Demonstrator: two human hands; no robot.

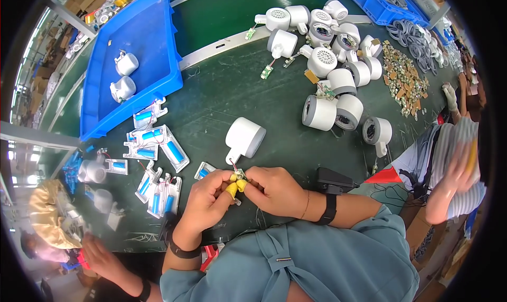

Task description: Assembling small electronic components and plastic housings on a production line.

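Left hand and right hand, both pinched shut on a small circuit board wired to the white fan housing just beyond.

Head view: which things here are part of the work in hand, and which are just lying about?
In hand:
- left hand and right hand, pinching a small circuit board
- white fan housing, wired to that board

Lying about:
- blue tray with two housings
- white holders with blue batteries
- pile of white housings
- heap of small boards
- black tool
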